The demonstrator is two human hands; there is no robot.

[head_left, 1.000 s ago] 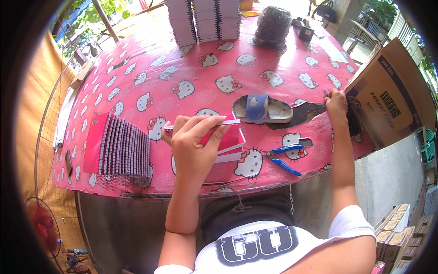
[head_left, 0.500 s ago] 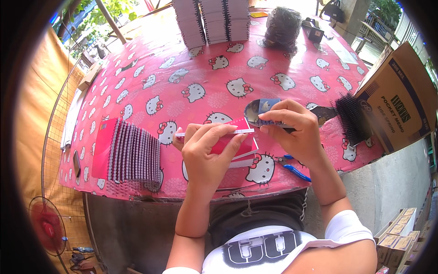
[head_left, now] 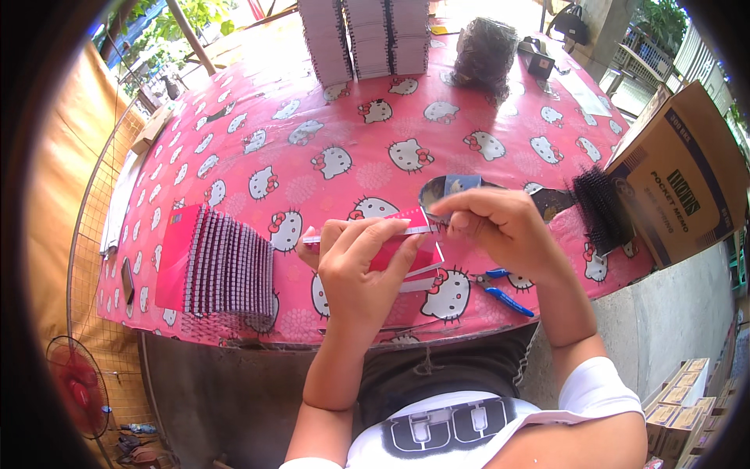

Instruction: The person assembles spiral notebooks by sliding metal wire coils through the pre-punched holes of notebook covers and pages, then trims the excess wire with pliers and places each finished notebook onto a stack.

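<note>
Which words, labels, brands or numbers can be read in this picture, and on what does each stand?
I do not copy wording; it stands here:
Brown carton: large dark print, readable.
White shirt: big dark block characters, readable.
Small boxes, lower right: print too small.
Red booklet in left hand: nothing legible.
Red notebooks: cover marks too small.

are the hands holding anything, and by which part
Left hand: a pink pad, by its long edge. Right hand: cannot tell whether it holds anything.
</note>
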